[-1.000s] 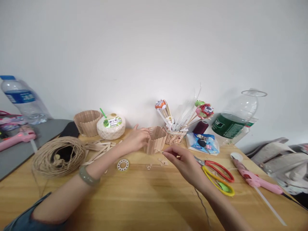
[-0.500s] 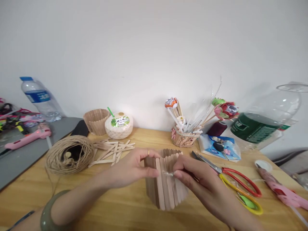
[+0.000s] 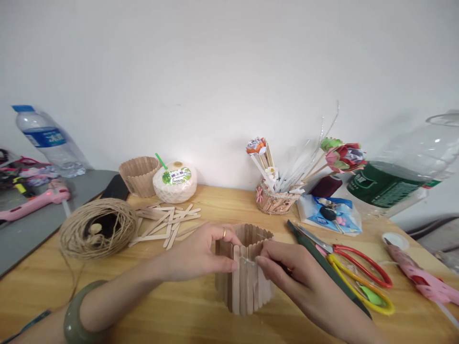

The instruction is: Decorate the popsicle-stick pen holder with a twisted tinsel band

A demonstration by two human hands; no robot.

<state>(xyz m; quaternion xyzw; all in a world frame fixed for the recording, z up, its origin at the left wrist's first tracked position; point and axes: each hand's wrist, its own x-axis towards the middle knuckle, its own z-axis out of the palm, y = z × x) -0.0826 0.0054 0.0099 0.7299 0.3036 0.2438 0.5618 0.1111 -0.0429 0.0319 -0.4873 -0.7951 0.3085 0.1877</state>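
A round cup made of upright wooden craft sticks (image 3: 247, 289) stands on the table in front of me. My left hand (image 3: 201, 253), with a ring on one finger, pinches its near wall at the left, thumb outside and fingers over the rim. On the right side of that wall, my right hand (image 3: 296, 267) has thumb and forefinger closed on a thin, pale, shiny strand (image 3: 248, 261). The strand lies across the sticks just below the rim. Its end inside my right fingers is hidden.
Loose craft sticks (image 3: 168, 223) and a ball of twine (image 3: 98, 229) lie left, near a second stick cup (image 3: 139, 177) and a white coconut (image 3: 175, 184). Scissors (image 3: 353, 270) and a pink glue gun (image 3: 418, 279) lie right. A decorated flower holder (image 3: 278, 203) stands behind.
The strand now stretches across the sticks just under the rim, where before it was bunched near my right fingertips. The whole view has shifted slightly. My left hand still grips the cup.
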